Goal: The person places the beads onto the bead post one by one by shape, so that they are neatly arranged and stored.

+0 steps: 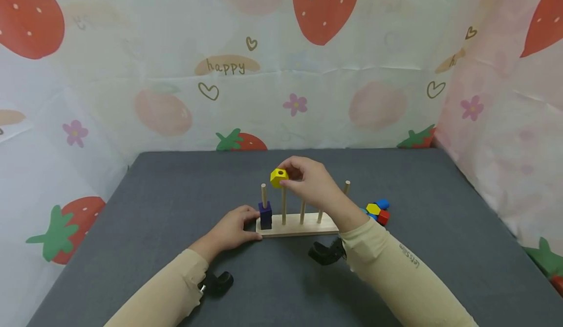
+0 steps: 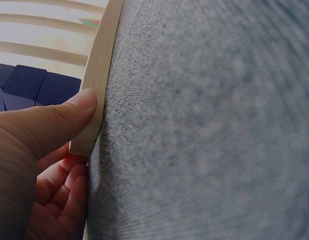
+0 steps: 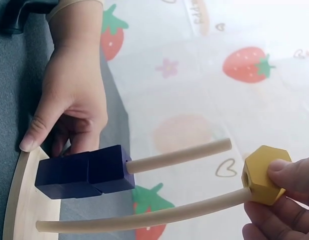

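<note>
My left hand [image 1: 233, 229] grips the left end of a wooden peg stand [image 1: 308, 230], thumb along the base's near edge and fingers at its end. Dark purple square blocks [image 3: 69, 175] are stacked on the leftmost peg, whose upper part stays bare. Between thumb and fingertips, my right hand [image 1: 310, 183] pinches a yellow hexagonal block [image 3: 259, 160] with a hole through it. That block is at the top of the second peg [image 3: 144, 220]; in the right wrist view the peg's tip meets the block's lower edge, beside the hole. My right arm partly hides the stand's right end.
Right of the stand lie several loose blocks, among them a yellow hexagon [image 1: 373, 209], a blue one [image 1: 382, 203] and a red one [image 1: 383, 217]. Further bare pegs [image 1: 302, 212] rise from the base. A dark grey cloth [image 1: 198, 180] covers the table, with printed curtains behind.
</note>
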`<state>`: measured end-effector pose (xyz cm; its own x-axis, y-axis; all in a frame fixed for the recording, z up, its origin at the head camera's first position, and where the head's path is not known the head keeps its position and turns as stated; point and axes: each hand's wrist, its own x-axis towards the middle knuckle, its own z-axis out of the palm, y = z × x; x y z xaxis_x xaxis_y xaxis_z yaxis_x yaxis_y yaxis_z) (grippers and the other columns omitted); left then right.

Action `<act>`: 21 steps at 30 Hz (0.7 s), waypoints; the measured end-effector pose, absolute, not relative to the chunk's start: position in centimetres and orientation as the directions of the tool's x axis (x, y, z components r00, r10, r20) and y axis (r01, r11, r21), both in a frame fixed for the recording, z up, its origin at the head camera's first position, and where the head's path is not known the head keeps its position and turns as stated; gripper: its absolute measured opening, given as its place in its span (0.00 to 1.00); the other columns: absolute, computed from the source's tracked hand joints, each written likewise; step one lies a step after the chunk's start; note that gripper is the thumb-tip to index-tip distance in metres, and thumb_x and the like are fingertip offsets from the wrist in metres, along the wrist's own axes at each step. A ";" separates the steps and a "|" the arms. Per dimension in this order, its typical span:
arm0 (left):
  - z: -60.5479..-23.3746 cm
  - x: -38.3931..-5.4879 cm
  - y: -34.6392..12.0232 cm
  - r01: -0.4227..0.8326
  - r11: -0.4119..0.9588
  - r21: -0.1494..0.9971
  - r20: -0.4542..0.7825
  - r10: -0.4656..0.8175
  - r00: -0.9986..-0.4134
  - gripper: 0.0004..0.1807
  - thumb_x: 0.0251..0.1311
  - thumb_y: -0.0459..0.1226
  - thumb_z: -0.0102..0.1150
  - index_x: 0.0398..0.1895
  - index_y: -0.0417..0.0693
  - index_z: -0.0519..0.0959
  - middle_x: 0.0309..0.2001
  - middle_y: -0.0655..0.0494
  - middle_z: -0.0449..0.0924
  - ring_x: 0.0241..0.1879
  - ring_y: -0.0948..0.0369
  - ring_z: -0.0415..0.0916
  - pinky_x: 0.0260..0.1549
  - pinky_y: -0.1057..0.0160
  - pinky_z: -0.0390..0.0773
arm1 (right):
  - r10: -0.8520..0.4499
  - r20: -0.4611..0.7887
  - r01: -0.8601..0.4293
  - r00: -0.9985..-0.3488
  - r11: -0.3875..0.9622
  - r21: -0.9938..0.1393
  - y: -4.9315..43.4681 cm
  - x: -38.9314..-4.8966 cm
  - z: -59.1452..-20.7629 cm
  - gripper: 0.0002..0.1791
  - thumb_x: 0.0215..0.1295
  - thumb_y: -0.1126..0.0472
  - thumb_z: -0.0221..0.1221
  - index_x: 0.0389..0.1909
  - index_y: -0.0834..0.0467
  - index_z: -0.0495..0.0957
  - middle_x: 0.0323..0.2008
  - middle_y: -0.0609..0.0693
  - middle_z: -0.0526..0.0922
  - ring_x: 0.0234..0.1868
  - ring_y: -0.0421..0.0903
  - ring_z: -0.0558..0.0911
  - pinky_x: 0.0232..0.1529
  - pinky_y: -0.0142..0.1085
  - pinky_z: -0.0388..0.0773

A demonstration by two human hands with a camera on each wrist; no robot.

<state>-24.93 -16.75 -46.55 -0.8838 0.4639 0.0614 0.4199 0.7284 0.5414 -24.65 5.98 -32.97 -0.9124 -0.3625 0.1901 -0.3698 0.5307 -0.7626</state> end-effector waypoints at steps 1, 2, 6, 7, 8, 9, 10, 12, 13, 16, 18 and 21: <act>-46.6 -24.9 -16.8 0.421 0.729 0.540 0.062 0.464 -0.883 0.30 0.46 0.43 0.69 0.54 0.41 0.75 0.44 0.58 0.73 0.44 0.61 0.71 0.49 0.57 0.71 | -0.361 0.183 -0.363 -0.915 0.532 -0.766 6.0 -24.6 -32.9 0.11 0.58 0.60 0.61 0.43 0.51 0.77 0.38 0.43 0.77 0.37 0.40 0.77 0.42 0.34 0.76; -46.6 -25.0 -16.7 0.423 0.729 0.538 0.065 0.465 -0.883 0.30 0.46 0.43 0.69 0.54 0.41 0.75 0.44 0.58 0.73 0.44 0.61 0.71 0.49 0.57 0.71 | -0.358 0.174 -0.354 -0.917 0.533 -0.768 6.1 -24.7 -32.8 0.11 0.58 0.60 0.61 0.43 0.51 0.77 0.38 0.43 0.77 0.37 0.40 0.77 0.42 0.34 0.76; -46.6 -25.0 -16.7 0.434 0.725 0.535 0.074 0.471 -0.879 0.30 0.46 0.43 0.70 0.53 0.40 0.75 0.44 0.57 0.73 0.45 0.61 0.71 0.49 0.57 0.71 | -0.363 0.152 -0.341 -0.919 0.540 -0.770 6.2 -24.7 -32.7 0.11 0.58 0.60 0.61 0.43 0.51 0.77 0.39 0.43 0.77 0.38 0.40 0.77 0.43 0.34 0.76; -46.6 -25.0 -16.7 0.434 0.725 0.534 0.076 0.471 -0.879 0.30 0.45 0.43 0.70 0.53 0.40 0.75 0.44 0.57 0.73 0.45 0.61 0.71 0.49 0.57 0.71 | -0.363 0.147 -0.338 -0.920 0.545 -0.768 6.3 -24.7 -32.6 0.11 0.58 0.60 0.61 0.43 0.51 0.77 0.39 0.43 0.77 0.38 0.40 0.77 0.43 0.34 0.76; -46.6 -25.0 -16.7 0.436 0.725 0.534 0.077 0.472 -0.878 0.30 0.45 0.43 0.70 0.53 0.40 0.75 0.44 0.57 0.73 0.45 0.61 0.71 0.49 0.57 0.71 | -0.361 0.140 -0.332 -0.922 0.549 -0.767 6.4 -24.7 -32.6 0.11 0.59 0.59 0.61 0.43 0.51 0.77 0.39 0.43 0.77 0.38 0.40 0.77 0.43 0.33 0.76; -46.6 -25.0 -16.7 0.436 0.725 0.534 0.076 0.472 -0.878 0.30 0.45 0.43 0.70 0.53 0.40 0.75 0.44 0.57 0.73 0.45 0.60 0.71 0.49 0.57 0.71 | -0.363 0.136 -0.330 -0.922 0.552 -0.766 6.4 -24.7 -32.5 0.11 0.59 0.59 0.60 0.43 0.51 0.77 0.40 0.43 0.77 0.39 0.40 0.77 0.43 0.34 0.76; -46.6 -25.0 -16.7 0.434 0.726 0.533 0.074 0.471 -0.879 0.30 0.45 0.43 0.70 0.53 0.40 0.75 0.44 0.57 0.73 0.45 0.60 0.71 0.49 0.57 0.71 | -0.362 0.132 -0.327 -0.923 0.555 -0.765 6.5 -24.7 -32.5 0.11 0.59 0.59 0.60 0.43 0.51 0.77 0.40 0.43 0.77 0.39 0.41 0.77 0.43 0.34 0.76; -46.6 -25.0 -16.7 0.428 0.730 0.532 0.066 0.468 -0.881 0.30 0.45 0.43 0.70 0.53 0.40 0.75 0.44 0.57 0.73 0.45 0.61 0.71 0.49 0.57 0.71 | -0.358 0.121 -0.316 -0.926 0.559 -0.766 6.6 -24.6 -32.4 0.10 0.60 0.59 0.60 0.43 0.51 0.77 0.40 0.44 0.77 0.40 0.41 0.77 0.43 0.34 0.76; -46.6 -25.1 -16.7 0.425 0.732 0.532 0.062 0.467 -0.882 0.30 0.45 0.43 0.70 0.53 0.40 0.75 0.44 0.58 0.73 0.45 0.61 0.71 0.49 0.57 0.71 | -0.358 0.117 -0.314 -0.926 0.560 -0.767 6.7 -24.6 -32.4 0.10 0.60 0.59 0.59 0.44 0.52 0.77 0.40 0.44 0.77 0.40 0.41 0.77 0.43 0.35 0.76; -46.6 -25.1 -16.7 0.417 0.736 0.534 0.055 0.462 -0.885 0.30 0.46 0.44 0.69 0.54 0.41 0.75 0.44 0.58 0.73 0.45 0.61 0.71 0.49 0.57 0.71 | -0.370 0.103 -0.311 -0.923 0.563 -0.766 6.7 -24.6 -32.4 0.10 0.60 0.60 0.60 0.43 0.53 0.77 0.40 0.45 0.78 0.39 0.42 0.77 0.43 0.35 0.76; -46.6 -25.1 -16.7 0.417 0.736 0.534 0.054 0.462 -0.885 0.30 0.46 0.44 0.69 0.54 0.41 0.75 0.44 0.58 0.73 0.45 0.61 0.71 0.49 0.57 0.71 | -0.383 0.088 -0.310 -0.920 0.569 -0.762 6.7 -24.6 -32.7 0.10 0.59 0.61 0.60 0.43 0.53 0.78 0.40 0.45 0.78 0.39 0.42 0.77 0.43 0.35 0.76; -46.7 -25.1 -16.7 0.420 0.735 0.531 0.056 0.464 -0.884 0.30 0.46 0.44 0.69 0.53 0.41 0.76 0.44 0.58 0.73 0.45 0.61 0.71 0.49 0.57 0.71 | -0.393 0.067 -0.303 -0.917 0.577 -0.759 6.6 -24.7 -33.2 0.11 0.58 0.62 0.61 0.43 0.53 0.78 0.39 0.45 0.78 0.39 0.42 0.77 0.44 0.35 0.76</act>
<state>-25.11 -16.72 -46.66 -0.8838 0.4645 0.0561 0.4203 0.7355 0.5314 -24.65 6.63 -33.18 -0.9170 -0.3932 0.0672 -0.3029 0.5769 -0.7585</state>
